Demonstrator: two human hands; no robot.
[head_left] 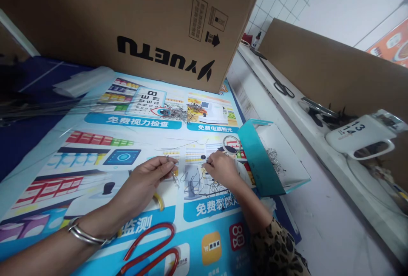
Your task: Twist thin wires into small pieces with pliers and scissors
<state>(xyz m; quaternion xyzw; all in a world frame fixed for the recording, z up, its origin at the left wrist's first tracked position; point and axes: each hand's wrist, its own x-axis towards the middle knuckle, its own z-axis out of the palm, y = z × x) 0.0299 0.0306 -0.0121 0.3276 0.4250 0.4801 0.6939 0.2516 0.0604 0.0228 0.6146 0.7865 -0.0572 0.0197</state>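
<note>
Inside left hand (148, 178) pinch, thin wire (174, 177)

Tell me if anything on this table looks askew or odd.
The cardboard box stands upside down: its YUETU lettering reads inverted. The teal box sits tilted rather than flat, with wire pieces inside.

Your single camera rides on your head, facing forward and down over the bench (318, 229). Close range: left hand (149, 178) and right hand (223, 170) sit mid-frame, forearms entering from the bottom edge. Cardboard box (127, 12) closes off the top. Horizon tilts.
</note>
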